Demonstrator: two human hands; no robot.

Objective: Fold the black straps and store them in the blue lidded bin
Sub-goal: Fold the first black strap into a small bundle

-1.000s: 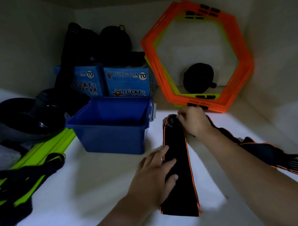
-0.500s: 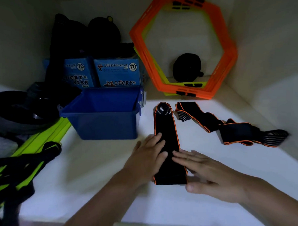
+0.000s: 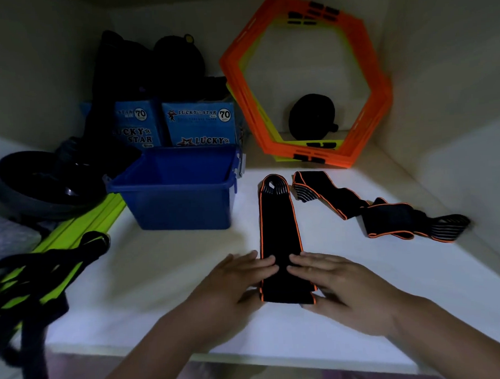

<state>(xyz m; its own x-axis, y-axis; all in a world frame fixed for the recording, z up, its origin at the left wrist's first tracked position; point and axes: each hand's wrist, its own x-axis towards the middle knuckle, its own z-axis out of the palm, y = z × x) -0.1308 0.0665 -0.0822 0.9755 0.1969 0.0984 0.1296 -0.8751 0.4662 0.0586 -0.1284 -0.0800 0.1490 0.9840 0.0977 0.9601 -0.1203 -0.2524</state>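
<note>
The black strap with orange edging (image 3: 279, 231) lies doubled lengthwise on the white shelf (image 3: 161, 279), running from six o'clock up to twelve, its ribbed, looped end farthest from the person. Both hands are on its near end. The left hand (image 3: 235, 284) comes in from seven o'clock and the right hand (image 3: 342, 288) from five, each open with fingers straight and flat on the fabric, fingertips nearly meeting at the strap's middle. The thumbs sit at the near edge, and I cannot tell whether they are tucked under it. This looks like smoothing before the next fold. The risk is that the stretchy layers slide apart when the near end is lifted, so the orange edges stop matching and the bundle springs open. Uneven lift between the hands would cause that. At two o'clock, well apart, a second strap (image 3: 387, 217) lies crumpled and unfolded, so roughly half the folding remains. At ten o'clock the blue bin (image 3: 180, 198) stands open with no lid on it, and nothing can be seen inside. A loosely folded strap could unroll on the way over. Behind the bin are blue Lucky Star packs (image 3: 203, 122). At one o'clock orange hexagon frames (image 3: 375, 69) lean on the back wall, which a careless reach might topple. At nine o'clock lie green and black webbing (image 3: 32, 279) and a dark wheel (image 3: 42, 181).
</note>
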